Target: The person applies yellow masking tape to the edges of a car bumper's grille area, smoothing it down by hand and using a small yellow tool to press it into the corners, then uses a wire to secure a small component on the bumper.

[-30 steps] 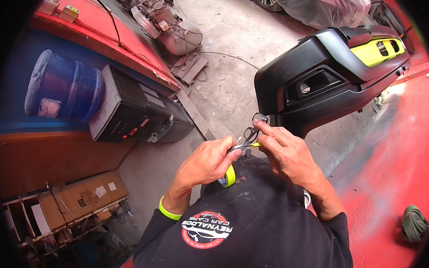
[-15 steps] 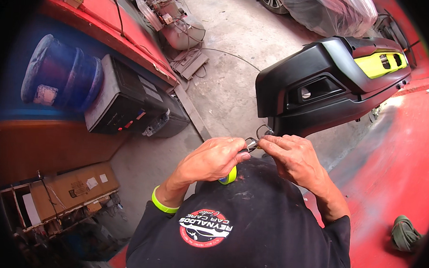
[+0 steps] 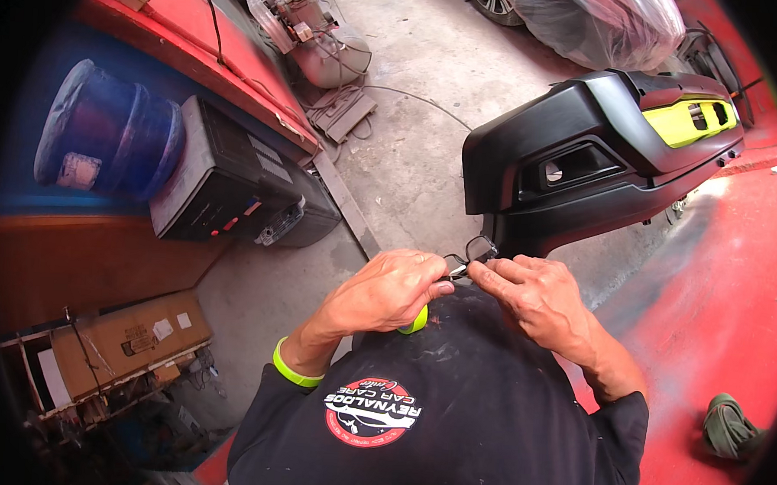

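Left hand [image 3: 386, 293] is curled around yellow-handled pliers [image 3: 416, 320]; right hand [image 3: 538, 301] pinches a wire loop [image 3: 479, 248] before the black bumper [image 3: 583, 156]. Brown box [image 3: 120, 343] with white labels lies lower left.

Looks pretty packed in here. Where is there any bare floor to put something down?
The widest bare patch is the grey concrete floor between the black bumper and the black machine. The red floor right of the right hand is bare up to the green rag. It is crowded by the cardboard box at lower left, and around the compressor.
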The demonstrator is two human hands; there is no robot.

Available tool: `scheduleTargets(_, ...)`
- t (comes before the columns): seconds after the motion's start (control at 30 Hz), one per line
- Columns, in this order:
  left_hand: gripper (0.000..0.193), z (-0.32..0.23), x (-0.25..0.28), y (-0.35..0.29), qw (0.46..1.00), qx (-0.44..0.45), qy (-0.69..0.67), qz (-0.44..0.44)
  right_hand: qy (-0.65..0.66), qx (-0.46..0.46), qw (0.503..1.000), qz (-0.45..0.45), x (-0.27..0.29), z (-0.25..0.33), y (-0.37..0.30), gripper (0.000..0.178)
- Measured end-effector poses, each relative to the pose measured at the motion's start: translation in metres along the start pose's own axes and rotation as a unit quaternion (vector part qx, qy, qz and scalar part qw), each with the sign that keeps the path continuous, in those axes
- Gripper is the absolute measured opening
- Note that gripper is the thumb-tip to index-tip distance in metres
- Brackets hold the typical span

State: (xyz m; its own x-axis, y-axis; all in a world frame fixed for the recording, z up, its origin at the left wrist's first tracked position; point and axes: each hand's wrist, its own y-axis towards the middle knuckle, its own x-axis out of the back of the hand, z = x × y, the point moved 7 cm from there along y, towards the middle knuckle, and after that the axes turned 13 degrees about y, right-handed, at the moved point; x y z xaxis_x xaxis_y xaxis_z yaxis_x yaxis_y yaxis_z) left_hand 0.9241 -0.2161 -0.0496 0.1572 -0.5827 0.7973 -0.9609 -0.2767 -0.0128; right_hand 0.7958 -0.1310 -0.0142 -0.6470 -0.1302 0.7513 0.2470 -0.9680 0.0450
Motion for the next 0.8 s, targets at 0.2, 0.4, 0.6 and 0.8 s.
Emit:
scheduleTargets(0.2, 0.018, 0.012, 0.012, -0.011, 0.999, 0.024, 0.017, -0.027, -0.03, -0.025, 0.996, -0.083, 0.079, 0.002, -0.017, 0.04)
scheduleTargets(0.4, 0.017, 0.014, 0.01, -0.007, 0.992, 0.114, -0.054, -0.011, 0.212, -0.1, 0.941, -0.245, 0.079, -0.012, -0.017, 0.034)
scheduleTargets(0.6, 0.023, -0.005, 0.01, -0.003, 0.993, -0.012, -0.027, -0.115, 0.155, 0.007, 0.976, -0.152, 0.002, -0.018, 0.015, 0.04)
scheduleTargets(0.8, 0.023, 0.028, -0.011, 0.0, 0.945, 0.011, -0.325, 0.025, 0.136, 0.061, 0.984, -0.097, -0.002, -0.01, 0.01, 0.037)
